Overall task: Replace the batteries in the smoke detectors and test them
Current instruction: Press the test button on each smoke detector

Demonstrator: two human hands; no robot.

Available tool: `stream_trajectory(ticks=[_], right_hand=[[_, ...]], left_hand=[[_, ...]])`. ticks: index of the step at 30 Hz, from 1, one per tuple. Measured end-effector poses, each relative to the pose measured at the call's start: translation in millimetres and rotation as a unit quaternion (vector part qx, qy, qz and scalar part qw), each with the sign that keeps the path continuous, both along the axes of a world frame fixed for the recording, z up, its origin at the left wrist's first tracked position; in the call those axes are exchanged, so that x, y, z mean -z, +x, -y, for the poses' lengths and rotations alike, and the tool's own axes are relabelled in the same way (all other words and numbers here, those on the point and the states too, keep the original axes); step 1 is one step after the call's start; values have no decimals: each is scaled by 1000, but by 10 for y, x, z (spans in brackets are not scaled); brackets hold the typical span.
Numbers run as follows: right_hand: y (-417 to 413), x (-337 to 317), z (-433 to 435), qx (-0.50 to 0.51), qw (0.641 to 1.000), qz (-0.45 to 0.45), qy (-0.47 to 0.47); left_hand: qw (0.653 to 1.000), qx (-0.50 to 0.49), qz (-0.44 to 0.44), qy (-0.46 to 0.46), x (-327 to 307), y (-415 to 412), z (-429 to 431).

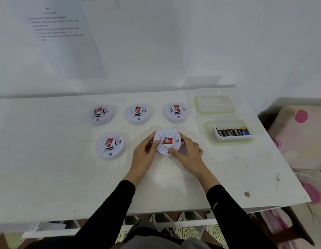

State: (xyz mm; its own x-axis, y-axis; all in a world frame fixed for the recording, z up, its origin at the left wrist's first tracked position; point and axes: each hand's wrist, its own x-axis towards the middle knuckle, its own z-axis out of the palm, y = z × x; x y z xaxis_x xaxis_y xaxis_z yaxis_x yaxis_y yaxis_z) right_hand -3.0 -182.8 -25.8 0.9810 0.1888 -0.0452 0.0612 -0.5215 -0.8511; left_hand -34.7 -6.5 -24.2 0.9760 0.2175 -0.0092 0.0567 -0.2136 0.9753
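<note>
Several round white smoke detectors with red labels lie on the white table (66, 173). One detector (167, 141) is at the middle, held from both sides. My left hand (144, 156) grips its left edge, thumb on the top. My right hand (187, 152) grips its right edge, thumb on the front rim. Another detector (110, 145) lies to its left. Three more form a back row: the left one (101, 114), the middle one (138, 113) and the right one (176, 111). A clear tub (229, 140) on the right holds several batteries (233, 132).
An empty clear tub (215, 104) stands behind the battery tub. A printed sheet (61, 33) hangs on the wall at the back left. A bed with a pink-dotted cover (300, 141) lies past the table's right edge. The table's front edge is near my body.
</note>
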Motion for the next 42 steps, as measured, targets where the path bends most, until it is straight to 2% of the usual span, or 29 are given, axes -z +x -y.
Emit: stream_trajectory(ticks=[42], right_hand=[[-14, -19, -1, 0, 1000, -10, 15]], left_hand=[[1000, -5, 6, 13, 55, 10, 1]])
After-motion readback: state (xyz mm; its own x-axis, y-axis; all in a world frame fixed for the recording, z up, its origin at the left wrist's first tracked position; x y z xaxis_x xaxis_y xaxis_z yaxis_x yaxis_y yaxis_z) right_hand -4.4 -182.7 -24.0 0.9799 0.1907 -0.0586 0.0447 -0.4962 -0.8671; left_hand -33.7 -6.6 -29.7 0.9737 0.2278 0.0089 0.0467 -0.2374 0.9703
